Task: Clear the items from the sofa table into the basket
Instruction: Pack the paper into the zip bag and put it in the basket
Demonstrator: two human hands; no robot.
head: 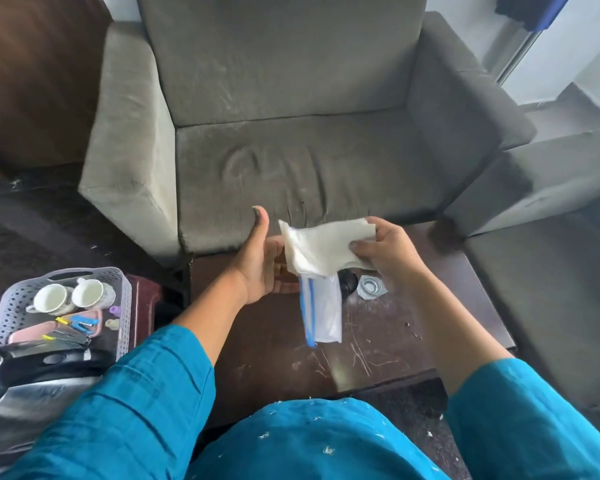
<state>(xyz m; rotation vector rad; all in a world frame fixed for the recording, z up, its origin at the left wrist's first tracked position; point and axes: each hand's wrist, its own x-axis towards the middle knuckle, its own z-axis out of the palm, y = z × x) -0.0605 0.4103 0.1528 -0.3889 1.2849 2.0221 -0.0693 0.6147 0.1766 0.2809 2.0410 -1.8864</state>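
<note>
Fingers (362, 249) of the right hand (390, 252) pinch a white cloth (321, 249) above the sofa table (378, 341), a clear zip bag (321, 308) hanging beneath it. The left hand (260, 266) is spread open, thumb up, just beside the cloth. A glass ashtray (371, 287) sits near the table's far edge. The basket (118, 306), left of the table, holds two cups (71, 297).

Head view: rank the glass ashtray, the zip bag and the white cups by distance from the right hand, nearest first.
1. zip bag: hanging just left of the right hand, below the tissue.
2. glass ashtray: on the table under the hand; close to call against the bag.
3. white cups: in the basket, far left.
</note>
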